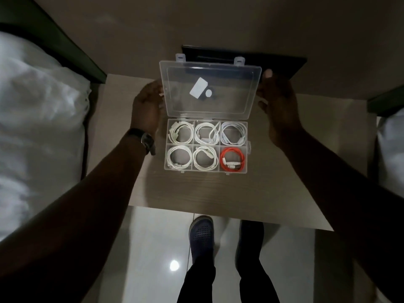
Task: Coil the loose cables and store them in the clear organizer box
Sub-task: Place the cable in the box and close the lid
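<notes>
The clear organizer box (pixel 206 146) sits on the worktop (pixel 229 193) in front of me, its lid (pixel 211 90) raised; my left hand (pixel 147 106) grips the lid's left edge, fingers curled against it, and my right hand (pixel 277 99) grips its right edge, thumb up near the top corner; all six compartments are filled; five hold coiled white cables (pixel 181 134), and the near right one holds a coiled red cable (pixel 232 159); a white label (pixel 198 89) shows through the lid; a watch (pixel 147 139) sits on my left wrist; a dark flat object (pixel 284 62) lies beyond the box; white bedding (pixel 37 119) lies at my left.
</notes>
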A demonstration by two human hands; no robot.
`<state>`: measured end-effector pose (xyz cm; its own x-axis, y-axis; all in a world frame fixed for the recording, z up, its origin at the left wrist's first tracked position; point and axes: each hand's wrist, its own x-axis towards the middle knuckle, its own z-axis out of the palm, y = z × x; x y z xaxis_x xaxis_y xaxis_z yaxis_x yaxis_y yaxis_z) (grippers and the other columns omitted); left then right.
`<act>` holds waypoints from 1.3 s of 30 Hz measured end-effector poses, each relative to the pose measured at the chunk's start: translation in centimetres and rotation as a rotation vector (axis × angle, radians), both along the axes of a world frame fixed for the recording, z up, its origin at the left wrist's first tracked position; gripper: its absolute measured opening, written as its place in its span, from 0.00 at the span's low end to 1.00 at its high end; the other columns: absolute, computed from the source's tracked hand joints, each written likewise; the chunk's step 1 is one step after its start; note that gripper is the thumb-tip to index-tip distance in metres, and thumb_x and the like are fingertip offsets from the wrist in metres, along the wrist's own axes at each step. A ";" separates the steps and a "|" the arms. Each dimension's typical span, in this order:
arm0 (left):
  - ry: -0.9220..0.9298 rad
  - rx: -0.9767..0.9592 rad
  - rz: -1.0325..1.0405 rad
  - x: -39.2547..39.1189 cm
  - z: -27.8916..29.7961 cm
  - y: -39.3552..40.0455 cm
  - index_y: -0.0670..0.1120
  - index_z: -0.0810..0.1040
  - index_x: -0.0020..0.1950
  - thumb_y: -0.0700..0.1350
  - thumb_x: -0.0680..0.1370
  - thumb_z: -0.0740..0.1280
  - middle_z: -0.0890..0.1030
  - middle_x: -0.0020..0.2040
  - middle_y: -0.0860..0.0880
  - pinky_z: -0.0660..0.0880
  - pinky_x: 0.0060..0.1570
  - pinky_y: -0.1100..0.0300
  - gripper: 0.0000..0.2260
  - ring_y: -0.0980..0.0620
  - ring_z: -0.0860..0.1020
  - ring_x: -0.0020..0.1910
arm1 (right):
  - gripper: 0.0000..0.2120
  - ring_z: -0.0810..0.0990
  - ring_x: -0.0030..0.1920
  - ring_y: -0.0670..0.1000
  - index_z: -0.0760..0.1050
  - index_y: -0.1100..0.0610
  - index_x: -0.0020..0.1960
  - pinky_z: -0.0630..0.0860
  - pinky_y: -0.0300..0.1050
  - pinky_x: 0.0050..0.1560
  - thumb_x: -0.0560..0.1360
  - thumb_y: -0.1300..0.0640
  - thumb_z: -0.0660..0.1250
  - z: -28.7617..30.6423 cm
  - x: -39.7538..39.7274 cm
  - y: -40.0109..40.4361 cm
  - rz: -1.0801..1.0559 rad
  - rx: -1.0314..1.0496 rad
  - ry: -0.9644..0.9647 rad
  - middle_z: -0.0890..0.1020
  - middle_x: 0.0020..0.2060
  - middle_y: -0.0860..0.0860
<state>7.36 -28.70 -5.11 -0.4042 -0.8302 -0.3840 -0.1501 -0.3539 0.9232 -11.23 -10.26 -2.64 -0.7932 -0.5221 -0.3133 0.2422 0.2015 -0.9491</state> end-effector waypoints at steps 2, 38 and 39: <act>-0.007 -0.043 -0.057 1.2 0.1 1.2 0.49 0.80 0.56 0.34 0.75 0.59 0.84 0.51 0.51 0.76 0.43 0.63 0.17 0.53 0.82 0.51 | 0.10 0.79 0.57 0.53 0.75 0.56 0.59 0.75 0.54 0.61 0.83 0.51 0.63 -0.1 0.9 1.4 0.063 0.011 0.063 0.81 0.57 0.54; -0.818 -1.278 -0.947 11.3 -9.9 5.5 0.46 0.54 0.78 0.67 0.78 0.53 0.58 0.78 0.36 0.69 0.48 0.48 0.36 0.37 0.74 0.55 | 0.27 0.61 0.77 0.69 0.72 0.67 0.67 0.63 0.65 0.74 0.78 0.48 0.69 -15.3 7.4 10.2 0.719 0.399 1.319 0.71 0.71 0.69; -0.814 -1.276 -0.938 11.1 -9.7 5.3 0.46 0.55 0.78 0.67 0.78 0.54 0.58 0.78 0.37 0.69 0.48 0.48 0.36 0.37 0.74 0.55 | 0.26 0.61 0.77 0.69 0.73 0.67 0.66 0.63 0.65 0.74 0.78 0.48 0.69 -15.2 7.2 9.9 0.718 0.399 1.321 0.71 0.71 0.69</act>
<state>18.47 -23.44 -14.78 -0.9264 -0.3693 -0.0741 -0.3760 0.9179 0.1265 -4.05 -0.37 -17.86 -0.2368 -0.9556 0.1756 -0.9470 0.1867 -0.2614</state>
